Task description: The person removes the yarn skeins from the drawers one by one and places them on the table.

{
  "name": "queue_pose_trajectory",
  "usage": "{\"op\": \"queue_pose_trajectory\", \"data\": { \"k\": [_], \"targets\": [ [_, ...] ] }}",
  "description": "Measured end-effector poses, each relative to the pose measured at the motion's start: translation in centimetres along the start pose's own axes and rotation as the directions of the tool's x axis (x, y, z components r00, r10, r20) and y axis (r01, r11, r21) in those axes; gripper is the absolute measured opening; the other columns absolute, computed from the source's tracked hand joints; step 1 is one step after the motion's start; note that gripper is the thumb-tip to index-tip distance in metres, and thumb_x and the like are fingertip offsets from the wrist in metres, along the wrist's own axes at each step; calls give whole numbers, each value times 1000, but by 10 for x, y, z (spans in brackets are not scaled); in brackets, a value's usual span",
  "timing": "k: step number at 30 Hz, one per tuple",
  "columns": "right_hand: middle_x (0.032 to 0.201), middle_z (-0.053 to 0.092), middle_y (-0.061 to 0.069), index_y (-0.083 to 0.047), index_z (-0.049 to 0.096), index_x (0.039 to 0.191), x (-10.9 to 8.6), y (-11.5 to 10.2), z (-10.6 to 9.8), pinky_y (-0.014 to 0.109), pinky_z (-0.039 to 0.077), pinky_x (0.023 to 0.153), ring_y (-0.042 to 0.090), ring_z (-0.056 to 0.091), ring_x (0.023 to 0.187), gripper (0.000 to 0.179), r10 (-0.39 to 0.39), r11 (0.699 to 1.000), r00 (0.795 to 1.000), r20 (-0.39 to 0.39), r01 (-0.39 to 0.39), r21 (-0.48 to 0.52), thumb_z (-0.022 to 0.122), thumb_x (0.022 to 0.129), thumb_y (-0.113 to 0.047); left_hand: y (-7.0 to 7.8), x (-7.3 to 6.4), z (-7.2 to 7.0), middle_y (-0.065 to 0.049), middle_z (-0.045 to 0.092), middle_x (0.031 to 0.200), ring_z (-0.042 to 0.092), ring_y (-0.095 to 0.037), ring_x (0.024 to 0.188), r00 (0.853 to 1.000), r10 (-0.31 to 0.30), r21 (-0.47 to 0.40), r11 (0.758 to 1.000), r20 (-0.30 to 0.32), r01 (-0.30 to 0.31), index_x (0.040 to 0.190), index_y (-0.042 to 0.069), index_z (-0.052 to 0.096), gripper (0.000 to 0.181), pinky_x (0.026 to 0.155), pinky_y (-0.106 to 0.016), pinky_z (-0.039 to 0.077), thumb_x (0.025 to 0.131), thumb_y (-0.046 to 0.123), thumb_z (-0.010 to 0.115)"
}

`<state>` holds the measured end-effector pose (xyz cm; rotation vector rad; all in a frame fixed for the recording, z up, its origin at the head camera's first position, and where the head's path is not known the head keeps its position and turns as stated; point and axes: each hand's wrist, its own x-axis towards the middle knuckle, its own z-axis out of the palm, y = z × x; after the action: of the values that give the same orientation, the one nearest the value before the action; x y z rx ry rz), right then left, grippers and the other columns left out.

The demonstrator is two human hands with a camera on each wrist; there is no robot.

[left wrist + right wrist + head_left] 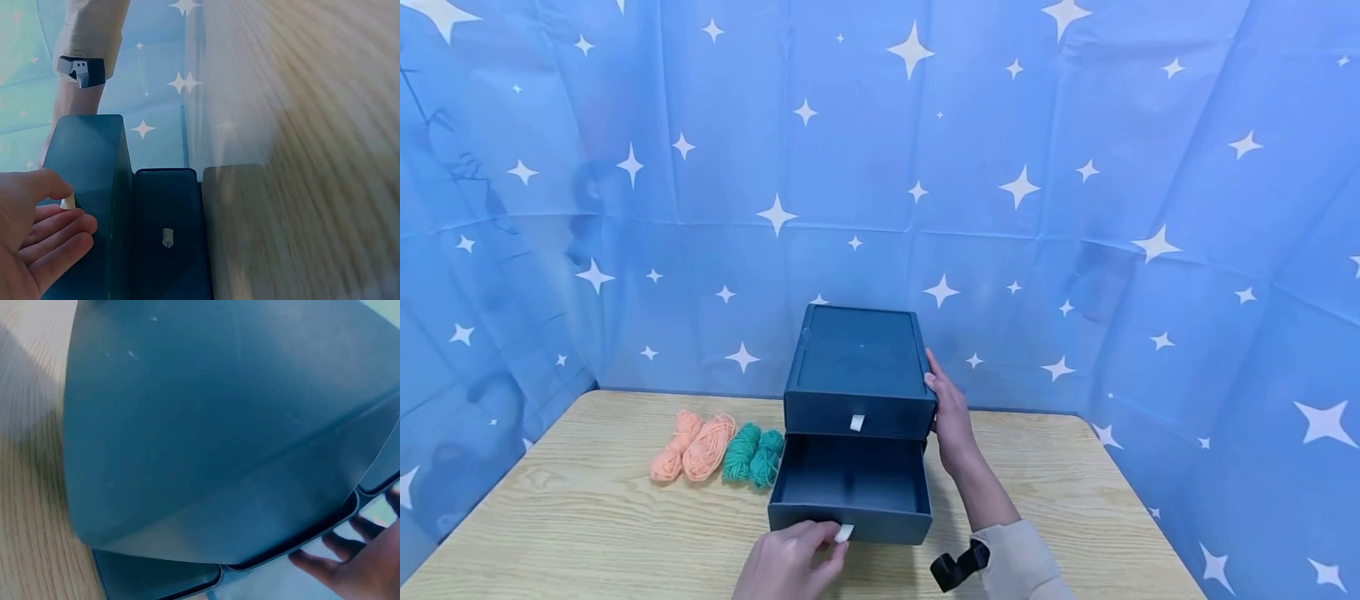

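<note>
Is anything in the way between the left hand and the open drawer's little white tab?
Nothing visible: the left-hand fingers pinch the white tab directly, at the front of the lower drawer. The yarn lies off to the side.

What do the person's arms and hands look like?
The left hand and the right hand are both bare, with no gloves. The right arm wears a long, light beige sleeve. Near its cuff is a small, boxy black gadget on the wrist. I can't see a sleeve on the left arm.
</note>
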<state>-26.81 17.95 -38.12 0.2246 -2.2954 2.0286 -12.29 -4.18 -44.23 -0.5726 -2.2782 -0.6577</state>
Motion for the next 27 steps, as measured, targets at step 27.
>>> {"op": "queue_pose_trajectory", "data": {
  "k": [27],
  "targets": [
    [167, 29, 7, -36, 24, 161, 0, 0, -1, 60, 47, 107, 42, 46, 142, 57, 12, 1000, 1000, -8, -12, 8, 36, 105, -42, -12, 30, 20, 4, 75, 74, 68, -1, 64, 992, -126, -7, 992, 27, 126, 82, 13, 78, 10, 59, -16, 54, 75, 10, 85]
  ]
}}
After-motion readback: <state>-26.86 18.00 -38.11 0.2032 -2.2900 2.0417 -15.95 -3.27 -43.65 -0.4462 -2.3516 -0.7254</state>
